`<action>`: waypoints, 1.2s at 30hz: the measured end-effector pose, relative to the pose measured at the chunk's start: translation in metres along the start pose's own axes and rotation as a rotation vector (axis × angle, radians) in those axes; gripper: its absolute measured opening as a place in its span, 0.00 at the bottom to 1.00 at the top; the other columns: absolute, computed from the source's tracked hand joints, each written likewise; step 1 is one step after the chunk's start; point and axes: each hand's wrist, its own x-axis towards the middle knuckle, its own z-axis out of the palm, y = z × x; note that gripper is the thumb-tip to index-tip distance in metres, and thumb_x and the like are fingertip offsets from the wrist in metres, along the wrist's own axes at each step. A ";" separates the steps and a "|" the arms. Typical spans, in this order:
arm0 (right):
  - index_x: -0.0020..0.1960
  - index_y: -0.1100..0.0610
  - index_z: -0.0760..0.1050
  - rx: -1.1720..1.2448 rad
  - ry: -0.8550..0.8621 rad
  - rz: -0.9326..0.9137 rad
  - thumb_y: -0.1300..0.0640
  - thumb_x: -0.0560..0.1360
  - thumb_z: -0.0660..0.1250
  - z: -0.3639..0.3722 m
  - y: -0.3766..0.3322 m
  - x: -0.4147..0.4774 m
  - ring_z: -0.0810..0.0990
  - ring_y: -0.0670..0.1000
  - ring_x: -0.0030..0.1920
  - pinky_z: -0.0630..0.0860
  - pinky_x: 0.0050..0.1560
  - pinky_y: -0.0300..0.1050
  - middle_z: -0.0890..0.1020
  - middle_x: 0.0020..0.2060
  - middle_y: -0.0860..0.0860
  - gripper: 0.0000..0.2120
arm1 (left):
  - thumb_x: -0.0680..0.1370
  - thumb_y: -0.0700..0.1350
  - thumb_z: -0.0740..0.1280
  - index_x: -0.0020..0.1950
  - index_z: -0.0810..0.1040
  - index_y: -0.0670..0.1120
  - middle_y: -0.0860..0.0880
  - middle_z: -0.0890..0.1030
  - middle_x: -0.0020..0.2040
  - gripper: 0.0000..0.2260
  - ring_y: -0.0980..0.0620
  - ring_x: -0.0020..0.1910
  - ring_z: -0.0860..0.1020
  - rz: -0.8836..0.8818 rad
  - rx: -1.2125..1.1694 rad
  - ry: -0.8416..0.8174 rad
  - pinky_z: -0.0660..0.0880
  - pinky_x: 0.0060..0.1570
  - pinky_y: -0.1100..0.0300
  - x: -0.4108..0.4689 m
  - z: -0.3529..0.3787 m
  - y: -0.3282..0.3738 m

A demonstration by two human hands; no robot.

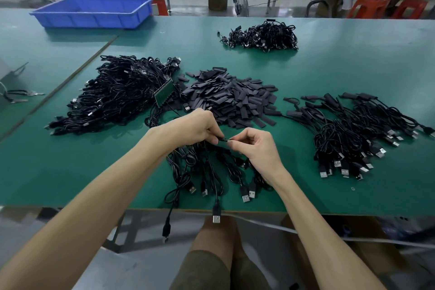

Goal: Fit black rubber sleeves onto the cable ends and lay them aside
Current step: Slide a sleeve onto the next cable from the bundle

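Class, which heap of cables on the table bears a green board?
The large left heap; the green board rests at its right edge, beside the sleeves. No other has one.

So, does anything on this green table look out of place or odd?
A small green circuit-board strip lies tilted against the big left heap of black cables, the only such part in sight. Also, two black USB cable ends dangle over the green table's front edge, where they could slide off.
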 end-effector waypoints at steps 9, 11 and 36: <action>0.40 0.56 0.84 -0.061 0.009 -0.022 0.60 0.72 0.79 0.002 -0.002 -0.001 0.80 0.48 0.36 0.80 0.44 0.54 0.85 0.35 0.54 0.05 | 0.77 0.41 0.75 0.56 0.87 0.48 0.61 0.83 0.40 0.09 0.66 0.37 0.77 0.013 0.013 -0.008 0.71 0.42 0.72 0.001 -0.002 -0.002; 0.40 0.56 0.83 -0.054 0.007 -0.018 0.60 0.72 0.79 0.001 -0.002 -0.002 0.80 0.48 0.36 0.80 0.44 0.53 0.85 0.34 0.53 0.06 | 0.76 0.42 0.76 0.57 0.87 0.48 0.66 0.80 0.37 0.10 0.71 0.34 0.75 0.008 0.028 -0.024 0.67 0.37 0.77 0.003 -0.003 -0.001; 0.40 0.57 0.84 -0.033 -0.024 -0.009 0.60 0.71 0.80 -0.001 -0.003 -0.004 0.81 0.48 0.37 0.80 0.45 0.52 0.86 0.36 0.56 0.06 | 0.70 0.44 0.80 0.49 0.89 0.51 0.59 0.87 0.40 0.08 0.62 0.41 0.83 -0.016 -0.200 -0.003 0.78 0.44 0.68 0.001 0.002 -0.002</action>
